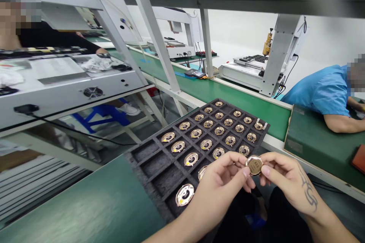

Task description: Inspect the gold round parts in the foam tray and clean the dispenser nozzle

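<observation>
Between both hands I hold a round gold watch case [254,165], its flat back with printed marks turned up toward me. The thumb and fingers of my left hand [225,182] pinch its left edge. On its right edge, my right hand [281,171] grips it between thumb and fingers. Just beyond my hands lies a black foam tray [156,167] divided into square compartments. Many of these hold a similar gold watch case [184,194] with its inner parts showing. Part of the tray and one case are hidden behind my left hand.
A green conveyor belt [245,100] runs behind the tray. Beyond it stands a white bench machine [251,72]. At left, a person in a dark sleeve [62,40] is by a large white machine [71,87]. Another person in a blue shirt [319,87] leans on a green tabletop [319,140] at right.
</observation>
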`<state>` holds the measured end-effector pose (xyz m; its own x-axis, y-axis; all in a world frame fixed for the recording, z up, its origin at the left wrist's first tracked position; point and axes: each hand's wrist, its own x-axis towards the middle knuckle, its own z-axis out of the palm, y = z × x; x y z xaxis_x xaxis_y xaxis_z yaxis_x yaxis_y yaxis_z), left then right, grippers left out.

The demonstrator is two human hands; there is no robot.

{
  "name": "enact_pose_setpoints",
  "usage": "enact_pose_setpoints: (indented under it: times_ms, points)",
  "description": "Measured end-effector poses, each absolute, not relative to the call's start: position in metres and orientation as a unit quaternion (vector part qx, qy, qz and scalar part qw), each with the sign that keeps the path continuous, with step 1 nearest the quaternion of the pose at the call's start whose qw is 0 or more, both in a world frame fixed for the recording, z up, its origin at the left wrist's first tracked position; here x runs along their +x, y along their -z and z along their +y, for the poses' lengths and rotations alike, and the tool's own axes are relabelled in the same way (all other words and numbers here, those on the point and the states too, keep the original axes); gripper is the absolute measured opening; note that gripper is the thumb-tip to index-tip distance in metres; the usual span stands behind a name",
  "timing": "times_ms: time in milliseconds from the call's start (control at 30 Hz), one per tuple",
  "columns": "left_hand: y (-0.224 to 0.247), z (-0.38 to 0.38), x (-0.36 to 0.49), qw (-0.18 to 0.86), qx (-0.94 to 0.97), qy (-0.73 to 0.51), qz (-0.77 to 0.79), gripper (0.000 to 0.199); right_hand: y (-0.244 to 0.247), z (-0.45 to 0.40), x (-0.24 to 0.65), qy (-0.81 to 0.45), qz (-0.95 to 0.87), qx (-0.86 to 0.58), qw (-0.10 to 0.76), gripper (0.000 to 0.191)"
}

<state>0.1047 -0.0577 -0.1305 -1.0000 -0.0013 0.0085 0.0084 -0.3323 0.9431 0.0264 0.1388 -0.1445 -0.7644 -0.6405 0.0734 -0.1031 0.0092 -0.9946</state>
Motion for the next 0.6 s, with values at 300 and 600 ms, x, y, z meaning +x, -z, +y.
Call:
enact_pose_setpoints:
  times_ms: [300, 600]
  points:
    - [0.1315, -0.0585, 0.1050, 0.008, -0.002, 0.808, -0.589, 0.031, 0.1447, 0.1379, 0.0261, 0.643, 0.685, -0.275, 0.206, 0.026]
    - [0.1334, -0.0578, 0.1041, 0.015, -0.002, 0.811, -0.585, 0.034, 0.1450, 0.1367, 0.0238, 0.655, 0.670, -0.271, 0.221, 0.030]
